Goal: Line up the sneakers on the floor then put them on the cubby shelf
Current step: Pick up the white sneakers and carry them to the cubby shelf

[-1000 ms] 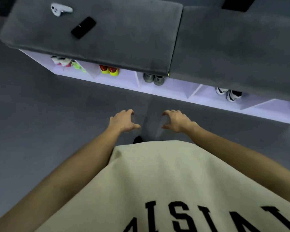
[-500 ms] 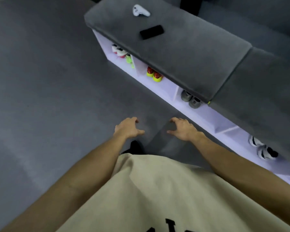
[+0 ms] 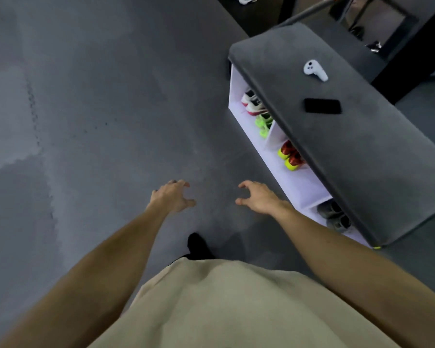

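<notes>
We hold both hands out over the bare gray floor [image 3: 98, 121], the left hand [image 3: 171, 197] and the right hand [image 3: 259, 198] near each other, palms down, fingers loosely curled and gripping nothing. The sneakers all appear to sit already in the cubby shelf [image 3: 294, 182], which stands to the right under a gray cushion [image 3: 349, 151]: a white-and-pink pair [image 3: 251, 102] and a green pair [image 3: 263, 124] share the far compartment, a red-and-yellow pair [image 3: 290, 156] fills the next one, and a gray pair [image 3: 335, 218] lies in the nearest compartment, half hidden under the cushion's edge. No sneaker shows on the floor around us, so we judge the shelving to be close to done (or the next pair is out of view). To do this step well, we should scan the floor before reaching, then take any remaining pair by the heels, toes facing out, and slide it level into an open slot without knocking the neighbors. The right hand hovers just beside the shelf's front edge, between the red-and-yellow pair and the gray pair; the left hand is farther from the shelf, over open floor. A white controller [image 3: 315, 70] and a black phone [image 3: 322, 106] rest on the cushion's far end, well apart from both hands.
</notes>
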